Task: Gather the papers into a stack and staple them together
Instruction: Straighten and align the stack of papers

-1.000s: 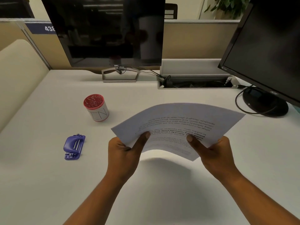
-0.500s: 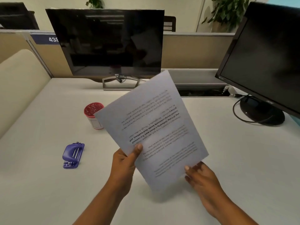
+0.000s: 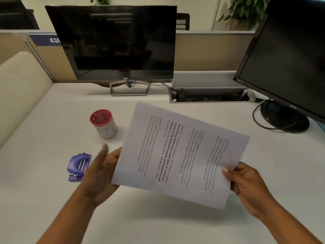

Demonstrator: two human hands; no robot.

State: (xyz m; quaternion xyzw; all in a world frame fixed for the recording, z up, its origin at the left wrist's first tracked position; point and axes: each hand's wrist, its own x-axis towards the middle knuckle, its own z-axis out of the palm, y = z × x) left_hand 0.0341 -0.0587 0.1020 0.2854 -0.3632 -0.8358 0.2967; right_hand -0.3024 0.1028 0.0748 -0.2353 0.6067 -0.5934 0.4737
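The papers (image 3: 175,152), white printed sheets lying together as one stack, hang tilted above the white desk (image 3: 52,199) with their text turned sideways. My right hand (image 3: 249,187) pinches their lower right corner, thumb on top. At the stack's left edge my left hand (image 3: 100,173) is blurred, its thumb lifted off the sheets and its fingertips hidden behind them. A purple stapler (image 3: 79,166) lies on the desk just left of my left hand, untouched.
A white cup with a red patterned top (image 3: 103,123) stands behind the stapler. A dark monitor (image 3: 119,43) is at the back, a second monitor (image 3: 290,59) with its round base at the right, and an open cable tray (image 3: 207,95) sits between them.
The stack has swung from upright to sideways and moved right. My left thumb has come off the sheets; my right hand has shifted right and now holds the corner.
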